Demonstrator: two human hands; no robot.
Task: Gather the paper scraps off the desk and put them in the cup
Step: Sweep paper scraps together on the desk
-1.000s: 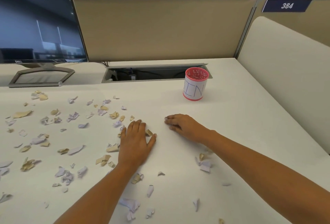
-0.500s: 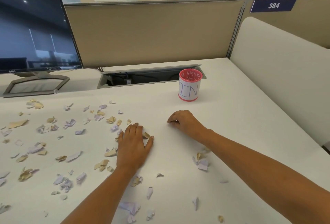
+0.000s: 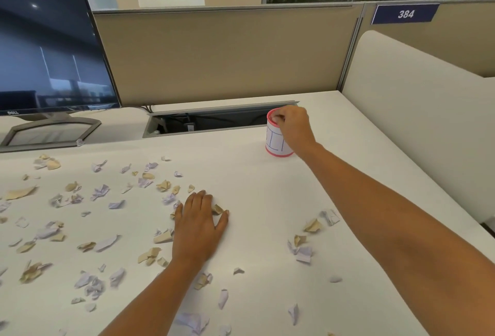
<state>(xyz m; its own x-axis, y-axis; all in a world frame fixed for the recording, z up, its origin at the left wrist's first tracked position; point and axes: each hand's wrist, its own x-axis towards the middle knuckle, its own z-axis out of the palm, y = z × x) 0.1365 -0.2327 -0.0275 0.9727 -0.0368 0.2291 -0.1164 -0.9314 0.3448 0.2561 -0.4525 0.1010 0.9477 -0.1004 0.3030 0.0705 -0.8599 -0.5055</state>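
Observation:
Many small torn paper scraps, white and tan, lie scattered over the left and front of the white desk. More scraps lie under my right forearm. The pink cup with a white label stands upright at the back, right of centre. My right hand is over the cup's mouth, fingertips bunched together with a pale bit of paper between them. My left hand lies flat on the desk, palm down, fingers straight, with scraps touching its edges.
A dark monitor on a grey stand fills the back left. An open cable slot runs along the desk just behind and left of the cup. A tan partition stands behind; a white divider bounds the right side.
My right hand has lifted off the desk and moved back and right to the cup's mouth. My left hand has stayed flat in place.

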